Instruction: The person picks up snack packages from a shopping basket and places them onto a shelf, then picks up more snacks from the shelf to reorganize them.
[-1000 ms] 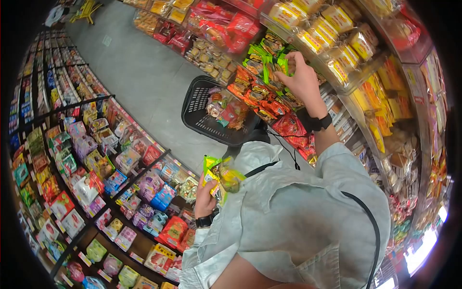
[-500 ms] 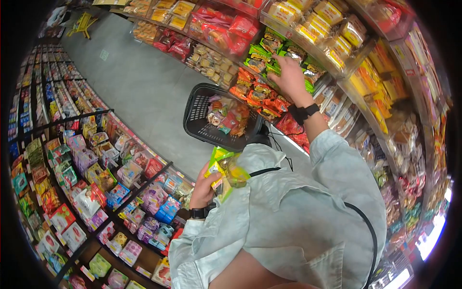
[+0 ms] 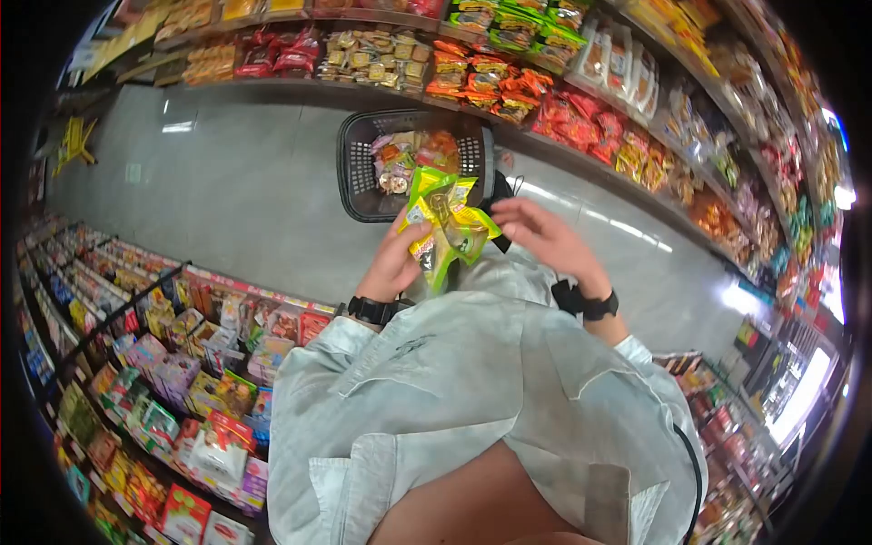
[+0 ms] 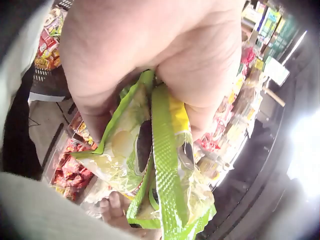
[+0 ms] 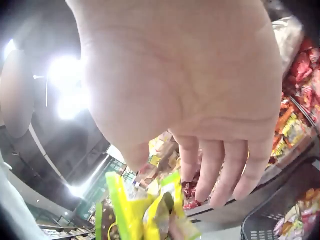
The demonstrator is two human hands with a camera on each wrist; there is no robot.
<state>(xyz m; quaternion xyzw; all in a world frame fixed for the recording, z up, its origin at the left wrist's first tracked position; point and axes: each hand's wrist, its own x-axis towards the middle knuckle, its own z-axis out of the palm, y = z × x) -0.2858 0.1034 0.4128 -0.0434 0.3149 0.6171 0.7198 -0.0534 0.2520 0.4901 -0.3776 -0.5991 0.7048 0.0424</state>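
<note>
Green-and-yellow snack packets (image 3: 445, 227) are held in front of the body by my left hand (image 3: 392, 259), thumb on top. In the left wrist view the thumb and fingers pinch their green crimped edges (image 4: 167, 165). My right hand (image 3: 549, 238) is beside the packets on the right, palm turned toward them. Its fingers (image 5: 212, 165) are extended and hold nothing in the right wrist view, with the packets below the thumb. Past the packets, a black shopping basket (image 3: 348, 186) contains assorted wrapped snacks (image 3: 400, 159).
Beyond the basket, a shelf carries green packets (image 3: 516, 29), orange packets (image 3: 486, 80) and red packets (image 3: 577, 123). Another shelf of boxed and bagged snacks (image 3: 213, 372) stands at lower left. Grey floor (image 3: 236, 182) runs between them; a yellow stand (image 3: 74, 145) is far left.
My right hand has left the green packets on the shelf and come back beside my left hand. The left hand's packets have risen in front of the basket. The view has turned toward the aisle.
</note>
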